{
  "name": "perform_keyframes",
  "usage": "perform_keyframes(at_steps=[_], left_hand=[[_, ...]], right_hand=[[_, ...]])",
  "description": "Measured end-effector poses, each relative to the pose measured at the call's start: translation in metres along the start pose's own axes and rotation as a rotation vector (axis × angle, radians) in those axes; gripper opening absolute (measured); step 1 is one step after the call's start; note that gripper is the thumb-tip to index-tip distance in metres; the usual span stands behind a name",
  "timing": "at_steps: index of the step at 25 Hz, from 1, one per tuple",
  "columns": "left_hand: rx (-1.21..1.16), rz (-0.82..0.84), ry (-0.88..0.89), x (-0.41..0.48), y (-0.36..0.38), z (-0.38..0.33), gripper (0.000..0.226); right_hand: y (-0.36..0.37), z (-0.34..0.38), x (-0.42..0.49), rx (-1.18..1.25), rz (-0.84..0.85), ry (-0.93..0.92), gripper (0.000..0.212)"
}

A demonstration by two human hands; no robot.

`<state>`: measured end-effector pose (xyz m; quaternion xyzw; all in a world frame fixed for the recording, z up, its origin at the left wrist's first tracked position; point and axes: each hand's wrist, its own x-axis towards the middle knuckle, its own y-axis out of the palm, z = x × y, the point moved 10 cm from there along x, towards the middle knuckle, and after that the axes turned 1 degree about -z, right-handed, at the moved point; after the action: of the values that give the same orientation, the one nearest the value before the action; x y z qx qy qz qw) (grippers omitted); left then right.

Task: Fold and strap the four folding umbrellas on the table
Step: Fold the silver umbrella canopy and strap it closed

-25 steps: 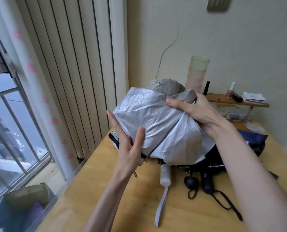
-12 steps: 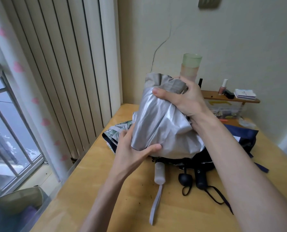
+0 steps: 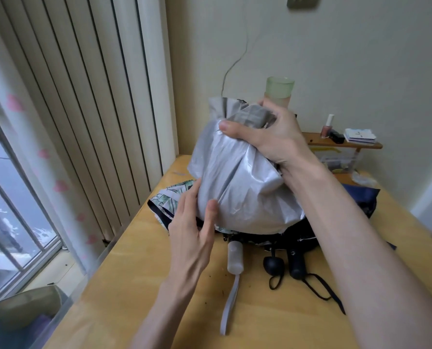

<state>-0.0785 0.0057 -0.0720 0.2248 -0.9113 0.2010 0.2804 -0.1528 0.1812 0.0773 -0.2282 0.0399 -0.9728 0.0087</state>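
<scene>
1. Right hand (image 3: 272, 142) clasps the bunched top of the silver umbrella (image 3: 237, 187), thumb laid across the fabric.
2. Left hand (image 3: 192, 230) rests with straight fingers against the canopy's lower left side, thumb touching it.
3. The silver umbrella is held upright above the table (image 3: 134, 285).
4. Beneath it lie a leaf-print canopy (image 3: 169, 197), a navy canopy (image 3: 361, 197), a white handle (image 3: 235, 258), a round black handle (image 3: 274, 265) and a long black handle (image 3: 296, 264).

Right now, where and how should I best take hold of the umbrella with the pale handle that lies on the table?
Grip the pale handle, coming from above on the near side. It sticks out free toward you on the table, its strap trailing nearer, while the rest lies hidden behind the silver umbrella that you hold.
</scene>
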Motion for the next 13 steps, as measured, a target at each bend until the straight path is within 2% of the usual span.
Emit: perform_keyframes(at_steps=[2,4,6,9,11,13], left_hand=[[-0.124,0.102,-0.081,0.003,0.009,0.007,0.062],[-0.326,0.238,-0.145,0.002,0.021,0.005,0.049],[-0.476,0.365,-0.210,-0.003,0.032,0.000,0.059],[-0.482,0.479,-0.286,-0.013,0.046,-0.002,0.076],[-0.444,0.470,-0.351,-0.017,0.048,0.001,0.082],[-0.418,0.431,-0.409,-0.018,0.045,0.005,0.079]], right_hand=[[0.002,-0.003,0.000,0.015,0.024,0.016,0.048],[0.006,-0.004,0.000,-0.008,0.064,0.028,0.052],[0.010,-0.004,0.004,-0.080,0.124,0.027,0.054],[0.017,-0.001,0.005,-0.202,0.218,0.017,0.061],[0.019,-0.001,0.003,-0.274,0.230,0.008,0.064],[0.021,-0.003,0.002,-0.338,0.202,-0.013,0.064]])
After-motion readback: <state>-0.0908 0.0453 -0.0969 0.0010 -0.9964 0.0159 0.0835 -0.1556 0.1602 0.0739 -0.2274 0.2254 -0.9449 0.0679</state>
